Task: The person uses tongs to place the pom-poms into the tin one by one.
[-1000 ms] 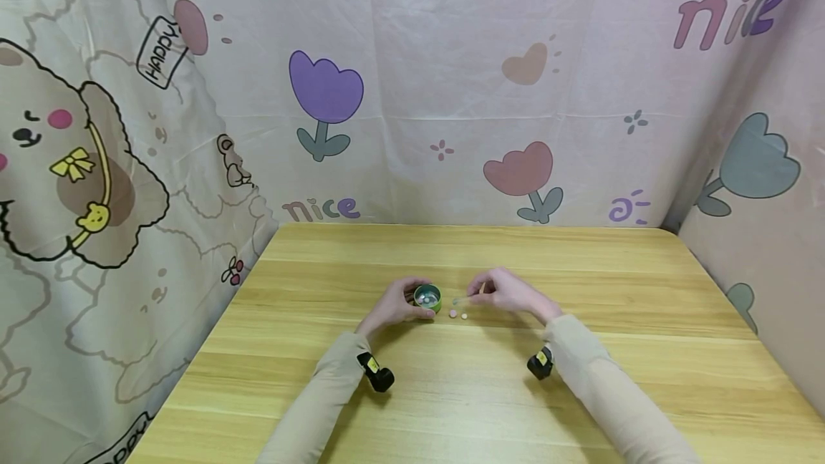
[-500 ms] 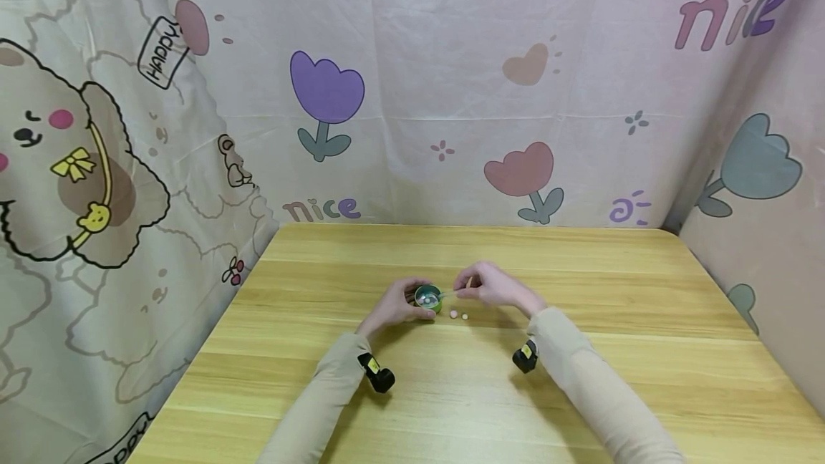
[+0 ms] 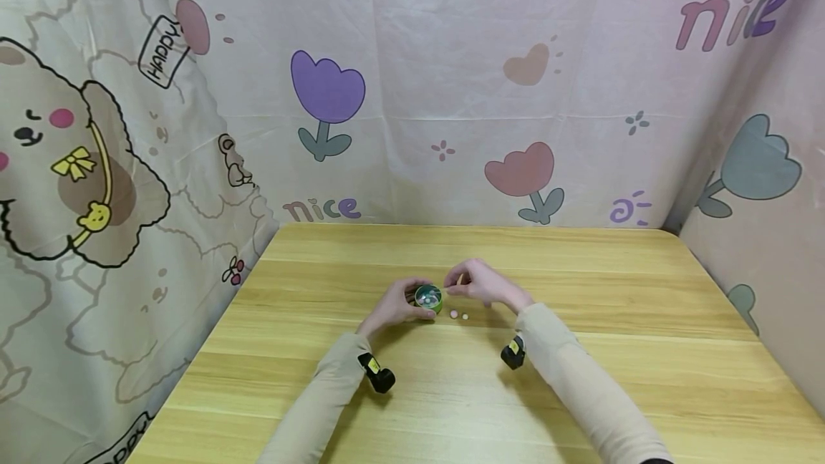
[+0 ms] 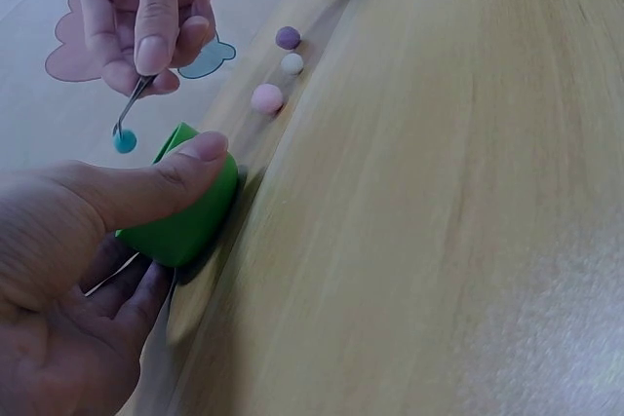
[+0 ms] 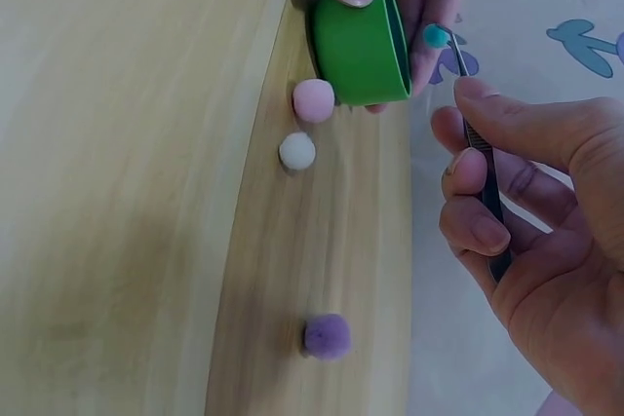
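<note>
My left hand (image 3: 396,303) grips a small green cup (image 5: 359,51) around its side, keeping it upright on the table; small pale shapes show inside it in the head view. Between thumb and fingers, my right hand (image 3: 480,283) pinches metal tweezers (image 5: 480,148). Their bent tips hold a teal pom-pom (image 5: 436,36) just above the cup's mouth. On the table close to the cup lie a pink pom-pom (image 5: 314,101) and a white pom-pom (image 5: 297,151). A purple pom-pom (image 5: 328,336) sits farther off, hidden by the right hand in the head view.
The wooden table (image 3: 412,407) reaches back to a printed cloth backdrop (image 3: 419,92). Another cloth (image 3: 187,220) hangs along the left side. Black wrist cameras stick out below the left sleeve (image 3: 341,364) and the right sleeve (image 3: 567,356).
My right hand has moved left with the tweezers, from beside the pink and white pom-poms to over the cup's rim. The left hand and cup have stayed in place.
</note>
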A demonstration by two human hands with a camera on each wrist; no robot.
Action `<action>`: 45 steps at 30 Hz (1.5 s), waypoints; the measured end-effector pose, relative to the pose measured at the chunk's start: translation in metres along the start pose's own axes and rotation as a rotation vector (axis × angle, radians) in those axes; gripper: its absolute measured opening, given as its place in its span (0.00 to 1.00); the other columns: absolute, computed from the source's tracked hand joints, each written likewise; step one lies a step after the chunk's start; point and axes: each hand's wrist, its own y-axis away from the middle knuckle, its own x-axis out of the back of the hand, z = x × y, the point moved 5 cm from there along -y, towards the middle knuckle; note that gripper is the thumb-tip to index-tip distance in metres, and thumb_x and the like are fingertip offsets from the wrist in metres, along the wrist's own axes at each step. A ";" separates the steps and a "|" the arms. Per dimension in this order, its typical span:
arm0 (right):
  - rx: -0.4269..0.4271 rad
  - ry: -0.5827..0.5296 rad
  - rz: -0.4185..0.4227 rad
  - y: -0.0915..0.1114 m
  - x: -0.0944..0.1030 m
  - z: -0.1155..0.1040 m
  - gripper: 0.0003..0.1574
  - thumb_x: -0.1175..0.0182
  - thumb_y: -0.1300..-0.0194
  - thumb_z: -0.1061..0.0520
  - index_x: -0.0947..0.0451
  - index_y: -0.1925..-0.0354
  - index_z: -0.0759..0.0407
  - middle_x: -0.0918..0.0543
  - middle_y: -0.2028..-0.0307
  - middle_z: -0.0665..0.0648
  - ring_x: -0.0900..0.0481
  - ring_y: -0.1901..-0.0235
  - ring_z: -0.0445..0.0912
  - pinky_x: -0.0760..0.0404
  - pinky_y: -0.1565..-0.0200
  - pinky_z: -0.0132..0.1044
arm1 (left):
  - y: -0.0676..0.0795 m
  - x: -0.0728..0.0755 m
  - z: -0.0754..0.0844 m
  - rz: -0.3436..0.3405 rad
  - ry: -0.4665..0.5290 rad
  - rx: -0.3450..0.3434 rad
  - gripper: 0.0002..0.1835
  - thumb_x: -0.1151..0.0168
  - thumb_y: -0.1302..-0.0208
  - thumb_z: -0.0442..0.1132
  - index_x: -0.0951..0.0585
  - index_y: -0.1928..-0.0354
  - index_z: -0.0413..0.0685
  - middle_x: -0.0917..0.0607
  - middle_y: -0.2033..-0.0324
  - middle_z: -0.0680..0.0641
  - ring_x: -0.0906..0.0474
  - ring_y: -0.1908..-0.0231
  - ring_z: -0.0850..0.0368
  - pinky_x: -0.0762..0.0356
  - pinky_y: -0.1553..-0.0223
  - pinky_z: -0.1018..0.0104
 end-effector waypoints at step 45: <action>0.015 -0.033 0.005 0.048 0.027 0.039 0.06 0.32 0.37 0.64 0.15 0.62 0.67 0.11 0.65 0.64 0.16 0.69 0.46 0.17 0.65 0.27 | 0.000 -0.001 -0.003 -0.001 0.010 0.024 0.36 0.22 0.49 0.31 0.25 0.37 0.36 0.18 0.42 0.36 0.20 0.42 0.41 0.23 0.35 0.49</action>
